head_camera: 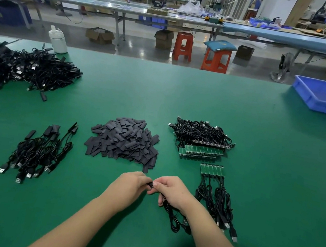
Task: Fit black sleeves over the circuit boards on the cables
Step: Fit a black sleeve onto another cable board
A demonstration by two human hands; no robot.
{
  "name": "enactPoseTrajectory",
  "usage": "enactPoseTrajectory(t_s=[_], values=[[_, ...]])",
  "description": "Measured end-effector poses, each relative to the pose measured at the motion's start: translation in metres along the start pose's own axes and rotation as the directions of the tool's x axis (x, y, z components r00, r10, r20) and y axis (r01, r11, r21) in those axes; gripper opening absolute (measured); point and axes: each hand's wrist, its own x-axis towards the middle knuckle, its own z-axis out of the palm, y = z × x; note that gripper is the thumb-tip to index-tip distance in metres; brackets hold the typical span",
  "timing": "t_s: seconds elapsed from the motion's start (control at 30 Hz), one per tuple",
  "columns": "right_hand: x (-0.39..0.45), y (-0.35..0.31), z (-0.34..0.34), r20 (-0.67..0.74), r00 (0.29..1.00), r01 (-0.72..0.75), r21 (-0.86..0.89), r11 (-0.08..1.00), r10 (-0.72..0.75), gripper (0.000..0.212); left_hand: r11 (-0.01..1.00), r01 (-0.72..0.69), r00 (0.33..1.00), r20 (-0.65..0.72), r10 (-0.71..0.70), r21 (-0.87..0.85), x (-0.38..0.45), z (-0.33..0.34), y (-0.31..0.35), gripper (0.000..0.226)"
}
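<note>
Centrally, the left hand (130,184) and right hand (170,191) meet fingertip to fingertip, both pinching one small black sleeve (150,184); the right also grips a looped cable (173,216). Just beyond the hands — the pile of loose sleeves (122,141). Right of the right hand — cables with bare circuit boards (212,170). Left of the left hand lie sleeved cables (39,151).

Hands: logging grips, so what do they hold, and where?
Both hands, left and right, pinch one cable at its sleeved end; the rest trails below.
</note>
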Motion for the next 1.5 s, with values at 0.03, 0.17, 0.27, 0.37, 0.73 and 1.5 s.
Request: enactPoseTrajectory(t_s=[0.03, 0.17, 0.27, 0.37, 0.73, 1.5], values=[[0.000, 0.000, 0.000, 0.002, 1.000, 0.000, -0.015, 1.000, 0.000, 0.023, 1.000, 0.009, 1.000, 0.016, -0.010, 0.018, 0.001, 0.001, 0.001, 0.020], [0.000, 0.001, -0.001, 0.011, 1.000, -0.015, -0.047, 0.999, 0.015, 0.023, 0.990, 0.035, 0.995, 0.084, -0.047, 0.138, 0.005, 0.003, 0.006, 0.026], [0.003, 0.005, -0.001, 0.018, 1.000, -0.011, -0.057, 0.998, 0.013, 0.024, 0.973, 0.038, 0.987, 0.144, -0.073, 0.227, 0.010, 0.003, 0.010, 0.030], [0.006, 0.008, -0.001, 0.023, 1.000, 0.010, -0.054, 0.998, -0.009, 0.023, 0.950, 0.022, 0.977, 0.194, -0.087, 0.313, 0.012, 0.002, 0.013, 0.030], [0.001, 0.000, 0.003, -0.056, 0.998, -0.017, 0.185, 0.983, 0.028, 0.019, 0.977, 0.157, 0.978, -0.116, -0.174, -0.145, 0.008, 0.007, 0.010, 0.053], [0.012, -0.013, 0.018, -0.440, 0.897, 0.107, 0.326, 0.939, 0.050, 0.020, 0.373, 0.504, 0.787, 0.237, -0.569, -0.779, -0.013, -0.019, 0.016, 0.017]])
